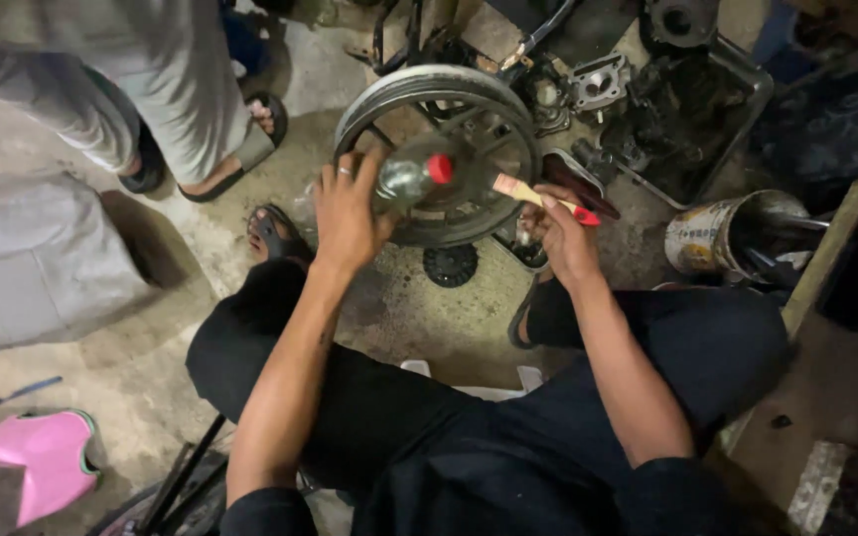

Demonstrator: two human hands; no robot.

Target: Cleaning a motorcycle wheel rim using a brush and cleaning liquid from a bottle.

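the person sat low on the concrete floor [151,367], knees apart, with a small spoked wheel [439,149] lying in front of them, its rim facing up toward the camera. the left hand [348,213] was closed around a clear plastic bottle [404,179] with a red cap [439,169]; the bottle lay nearly level, its long axis running left to right, cap end pointing right over the wheel's hub and spokes. the right hand [563,233] gripped a paintbrush [538,196] by its red handle, fingers curled tight about it, the pale bristle end pointing up and left toward the bottle's cap. so cap and bristles faced each other, close but apart, both above the right half of the wheel, the brush tip just right of the cap. the left hand was the nearer one to the wheel's hub. beyond the wheel sat a metal tray [747,109] of dark engine parts, and to the right a dented tin can [712,233] lay on its side. another person's sandalled feet [240,149] stood at upper left, and a pink plastic panel [37,462] lay at lower left.
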